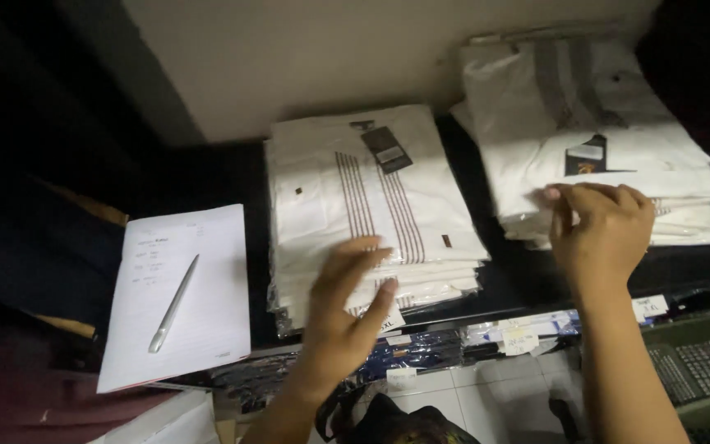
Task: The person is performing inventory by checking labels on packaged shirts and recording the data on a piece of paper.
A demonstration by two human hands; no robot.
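Two stacks of bagged white shirts are laid side by side on a dark shelf (pixel 527 275), right up against a pale wall (pixel 314 57).

The left hand (pixel 343 304) is spread wide open, fingers apart, laid flat against the front edge of the left stack of folded shirts (pixel 371 205). Nothing is gripped, it's just pressed on the plastic-wrapped pile. The top shirt there is marked with thin brown stripes running down the front, and a dark hang tag (pixel 386 149) is pinned near the collar.

The right hand (pixel 606 226) is placed at the front left corner of the right stack of folded shirts (pixel 593 131), fingers curled down over the edge. Whether anything is actually pinched can't be told from this angle, though the fingertips look tucked into the layers. That stack is topped by a shirt with grey stripes and another dark tag (pixel 587 154).

Off to the left, a white notepad (pixel 178 296) with some handwriting is propped on the shelf edge, and a silver pen (pixel 172 306) is laid diagonally across it.

Small white label stickers (pixel 649 307) are stuck along the shelf front. Down at the lower right, a green plastic crate (pixel 700 362) can be seen, with white floor tiles (pixel 486 403) below.
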